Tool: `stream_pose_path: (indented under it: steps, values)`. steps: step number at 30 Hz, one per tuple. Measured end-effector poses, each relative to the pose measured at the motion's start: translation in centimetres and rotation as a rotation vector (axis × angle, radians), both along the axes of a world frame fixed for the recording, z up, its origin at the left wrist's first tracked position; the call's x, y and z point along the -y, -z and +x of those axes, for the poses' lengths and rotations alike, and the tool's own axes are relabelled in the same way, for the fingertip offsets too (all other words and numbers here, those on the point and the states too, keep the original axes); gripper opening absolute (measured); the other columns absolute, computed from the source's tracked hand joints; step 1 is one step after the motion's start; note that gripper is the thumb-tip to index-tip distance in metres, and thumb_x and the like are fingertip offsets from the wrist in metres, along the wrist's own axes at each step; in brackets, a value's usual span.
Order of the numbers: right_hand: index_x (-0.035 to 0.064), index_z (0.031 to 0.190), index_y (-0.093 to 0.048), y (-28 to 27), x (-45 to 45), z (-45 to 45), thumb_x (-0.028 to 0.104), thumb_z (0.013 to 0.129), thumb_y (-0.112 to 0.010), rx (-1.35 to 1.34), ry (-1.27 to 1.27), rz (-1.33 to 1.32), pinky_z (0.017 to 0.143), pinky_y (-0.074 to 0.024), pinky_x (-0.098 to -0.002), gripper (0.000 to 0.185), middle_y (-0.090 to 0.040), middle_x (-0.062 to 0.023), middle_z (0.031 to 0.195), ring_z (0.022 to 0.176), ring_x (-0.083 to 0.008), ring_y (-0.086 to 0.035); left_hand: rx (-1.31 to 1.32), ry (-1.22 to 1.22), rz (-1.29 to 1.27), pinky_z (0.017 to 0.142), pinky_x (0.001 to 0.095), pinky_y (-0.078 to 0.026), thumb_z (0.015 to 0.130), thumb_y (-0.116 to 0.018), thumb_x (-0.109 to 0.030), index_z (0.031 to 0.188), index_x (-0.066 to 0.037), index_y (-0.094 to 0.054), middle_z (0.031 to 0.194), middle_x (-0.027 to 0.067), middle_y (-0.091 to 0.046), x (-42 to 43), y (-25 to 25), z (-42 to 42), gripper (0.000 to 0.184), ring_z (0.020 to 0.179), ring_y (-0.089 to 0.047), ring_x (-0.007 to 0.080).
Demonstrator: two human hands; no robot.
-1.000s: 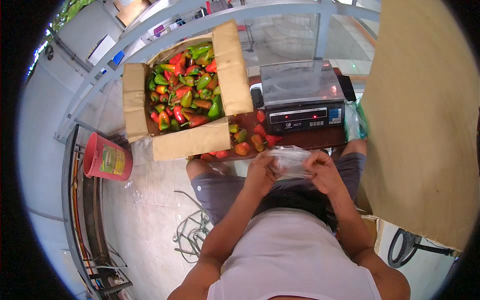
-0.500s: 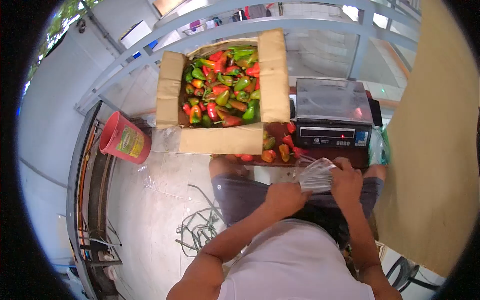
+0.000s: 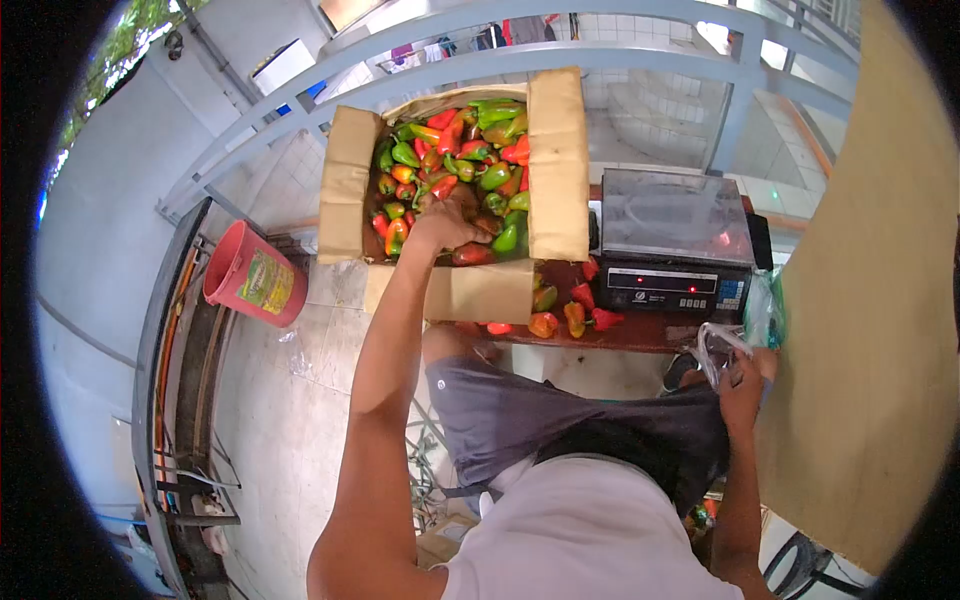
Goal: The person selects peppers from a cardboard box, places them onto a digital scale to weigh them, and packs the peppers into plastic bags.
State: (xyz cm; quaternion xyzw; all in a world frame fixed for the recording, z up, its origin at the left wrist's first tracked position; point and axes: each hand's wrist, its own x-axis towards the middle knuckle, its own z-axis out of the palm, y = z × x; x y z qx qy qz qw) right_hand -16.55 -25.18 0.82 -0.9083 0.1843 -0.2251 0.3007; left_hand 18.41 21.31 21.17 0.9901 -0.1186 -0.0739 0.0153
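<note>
Many peppers (image 3: 495,177) — bucket label (image 3: 265,283) illegible

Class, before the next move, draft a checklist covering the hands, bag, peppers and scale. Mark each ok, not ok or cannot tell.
1. Left hand inside the cardboard box: ok, it is among the peppers.
2. Left hand gripping a pepper: cannot tell from this view.
3. Plastic bag held: ok, in the right hand.
4. Bag's mouth open: cannot tell.
5. Scale lit: ok, red lights show.
6. All peppers boxed: not ok, loose peppers lie near the scale.
</note>
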Motion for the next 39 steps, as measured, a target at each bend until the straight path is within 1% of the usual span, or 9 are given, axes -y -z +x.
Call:
stream_pose_path:
  steps: [4, 6, 13, 17, 18, 22, 27, 33, 39]
  values:
    - [-0.0027, 0.129, -0.061, -0.3, -0.9, -0.6, 0.006, 0.081, -0.071, 0.005, 0.013, -0.015, 0.106, -0.0430, -0.0444, 0.049, -0.063, -0.0250, 0.125, 0.119, -0.0413, -0.059, -0.258, -0.163, -0.223, 0.093, 0.0568, -0.054, 0.060, -0.090, -0.045, 0.152, -0.020, -0.039, 0.148, 0.0159, -0.051, 0.9, -1.1, -1.7, 0.108, 0.132, -0.052, 0.0357]
    - [-0.0027, 0.129, -0.061, -1.0, -0.7, -0.4, 0.007, 0.082, -0.070, -0.030, 0.012, 0.068, 0.108, -0.0412, -0.0451, 0.049, -0.063, -0.0255, 0.126, 0.121, -0.0420, -0.057, -0.446, -0.204, -0.361, 0.083, 0.0491, -0.059, 0.063, -0.088, -0.044, 0.150, -0.020, -0.041, 0.146, 0.0122, -0.052, 1.2, -2.5, -2.3, 0.102, 0.124, -0.057, 0.0317]
    - [-0.0020, 0.128, -0.062, -0.3, -0.8, -0.4, 0.011, 0.084, -0.070, 0.021, 0.036, 0.028, 0.111, -0.0388, -0.0471, 0.047, -0.062, -0.0256, 0.130, 0.125, -0.0430, -0.055, -0.570, 0.017, -0.304, 0.088, 0.0445, -0.055, 0.064, -0.090, -0.049, 0.141, -0.021, -0.051, 0.147, 0.0080, -0.050, 0.9, -3.3, -2.9, 0.091, 0.126, -0.053, 0.0273]
    - [-0.0019, 0.127, -0.063, -0.3, -0.7, -0.4, 0.012, 0.084, -0.070, 0.010, 0.065, 0.079, 0.111, -0.0390, -0.0474, 0.046, -0.062, -0.0255, 0.129, 0.124, -0.0427, -0.056, -0.546, -0.024, -0.510, 0.072, 0.0352, -0.057, 0.065, -0.090, -0.029, 0.130, -0.020, -0.059, 0.130, 0.0045, -0.058, -0.4, -2.8, -3.3, 0.073, 0.108, -0.061, 0.0190]
    - [-0.0018, 0.127, -0.063, -0.2, -0.7, -0.7, 0.012, 0.083, -0.071, 0.028, 0.054, 0.090, 0.110, -0.0400, -0.0466, 0.046, -0.062, -0.0255, 0.129, 0.124, -0.0420, -0.056, -0.544, -0.004, -0.644, 0.063, 0.0280, -0.055, 0.067, -0.086, -0.020, 0.130, -0.017, -0.058, 0.120, 0.0035, -0.062, -0.9, -2.6, -3.5, 0.069, 0.089, -0.064, 0.0144]
    - [-0.0021, 0.124, -0.064, -1.6, -1.0, -0.4, 0.009, 0.081, -0.072, 0.047, 0.027, 0.132, 0.106, -0.0437, -0.0436, 0.046, -0.064, -0.0257, 0.125, 0.119, -0.0397, -0.059, -0.407, 0.013, -1.041, 0.060, 0.0250, -0.054, 0.072, -0.081, -0.009, 0.133, -0.009, -0.055, 0.121, 0.0082, -0.063, -1.0, -5.4, -5.9, 0.066, 0.079, -0.064, 0.0123]
    - [-0.0031, 0.124, -0.065, -1.1, -1.1, 0.0, 0.009, 0.080, -0.072, 0.075, 0.055, 0.162, 0.100, -0.0472, -0.0422, 0.046, -0.067, -0.0250, 0.118, 0.112, -0.0374, -0.063, -0.341, 0.480, -1.315, 0.082, 0.0290, -0.057, 0.073, -0.078, 0.008, 0.129, -0.009, -0.056, 0.118, 0.0107, -0.066, 9.0, -9.1, -12.1, 0.062, 0.095, -0.071, 0.0189]
    - [-0.0037, 0.123, -0.065, -1.5, -1.3, -0.1, 0.012, 0.082, -0.070, 0.158, 0.051, 0.121, 0.093, -0.0503, -0.0424, 0.044, -0.068, -0.0245, 0.113, 0.104, -0.0372, -0.066, -0.468, 0.646, -1.365, 0.089, 0.0375, -0.057, 0.071, -0.084, -0.005, 0.121, -0.008, -0.059, 0.108, 0.0141, -0.066, 28.1, 4.2, -8.6, 0.056, 0.100, -0.067, 0.0248]
    - [-0.0039, 0.120, -0.065, -1.9, -1.1, 0.6, 0.014, 0.083, -0.070, 0.152, 0.063, 0.201, 0.096, -0.0489, -0.0451, 0.042, -0.067, -0.0246, 0.116, 0.109, -0.0404, -0.064, 0.213, 0.560, -0.873, 0.094, 0.0501, -0.053, 0.069, -0.088, -0.019, 0.132, -0.021, -0.055, 0.125, 0.0210, -0.052, 35.5, 12.5, -3.1, 0.071, 0.110, -0.060, 0.0393]
